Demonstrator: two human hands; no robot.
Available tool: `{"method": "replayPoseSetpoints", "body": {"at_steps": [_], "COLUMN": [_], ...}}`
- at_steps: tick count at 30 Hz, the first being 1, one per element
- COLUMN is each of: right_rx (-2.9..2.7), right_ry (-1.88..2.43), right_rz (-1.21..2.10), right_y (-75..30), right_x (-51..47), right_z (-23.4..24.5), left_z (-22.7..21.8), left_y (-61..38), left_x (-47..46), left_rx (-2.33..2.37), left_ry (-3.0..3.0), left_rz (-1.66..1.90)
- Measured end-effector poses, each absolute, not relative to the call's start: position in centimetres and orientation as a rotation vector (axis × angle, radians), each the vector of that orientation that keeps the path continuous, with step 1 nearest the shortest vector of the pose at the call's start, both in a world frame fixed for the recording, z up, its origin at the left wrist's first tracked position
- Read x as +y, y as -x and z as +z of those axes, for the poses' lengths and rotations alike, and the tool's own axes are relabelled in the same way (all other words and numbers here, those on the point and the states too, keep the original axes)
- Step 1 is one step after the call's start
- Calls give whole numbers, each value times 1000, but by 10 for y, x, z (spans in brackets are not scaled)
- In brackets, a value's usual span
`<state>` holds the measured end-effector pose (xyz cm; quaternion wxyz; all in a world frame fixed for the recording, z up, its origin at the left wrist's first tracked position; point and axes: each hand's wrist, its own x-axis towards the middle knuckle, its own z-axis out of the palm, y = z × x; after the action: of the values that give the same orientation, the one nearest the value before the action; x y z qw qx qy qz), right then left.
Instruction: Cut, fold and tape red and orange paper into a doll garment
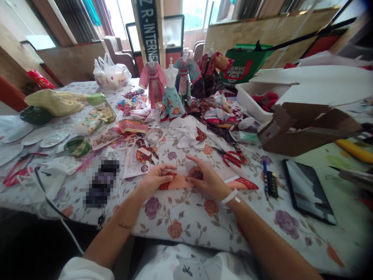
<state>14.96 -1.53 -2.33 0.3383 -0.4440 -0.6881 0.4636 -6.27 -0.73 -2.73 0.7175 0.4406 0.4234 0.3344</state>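
Both my hands rest on the floral tablecloth [186, 217] near the front edge. My left hand [154, 178] is closed, pinching the left part of a small orange and red fabric piece [175, 183]. My right hand [205, 179] presses on the same fabric piece, thumb and fingers pinched together with the index finger stretched out. A red-trimmed strip [244, 183] of the fabric sticks out to the right of my right wrist, which wears a white band.
Red-handled scissors [233, 157] lie just behind my right hand. A dark tablet [309, 190] and a blue pen [265, 175] lie to the right, a brown cardboard box [305, 128] behind them. Small mannequins in costumes [171, 89], tape rolls, fabric scraps and paper plates [17, 136] crowd the far table.
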Motion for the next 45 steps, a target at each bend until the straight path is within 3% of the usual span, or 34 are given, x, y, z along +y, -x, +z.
{"method": "replayPoseSetpoints", "body": {"at_steps": [11,26,41,45], "right_rx": [-1928,-1958,-1882,-1909], "right_ry": [1243,1266,1287,1316], "right_rz": [987,959,895,883], "right_y": [-140,-146,-148,-147], "right_x": [-18,-23,-23,-23], "right_z": [-20,-24,-25,-29], "left_z": [-16,-23,-30,-37], "left_y": [78,49,44,40], "left_x": [-9,-35,-40,-44], "left_rx": [1258,1121,1369,1361], "left_ry": [-1574,-881,-1467,-1323], "left_rz": [727,839,989,996]}}
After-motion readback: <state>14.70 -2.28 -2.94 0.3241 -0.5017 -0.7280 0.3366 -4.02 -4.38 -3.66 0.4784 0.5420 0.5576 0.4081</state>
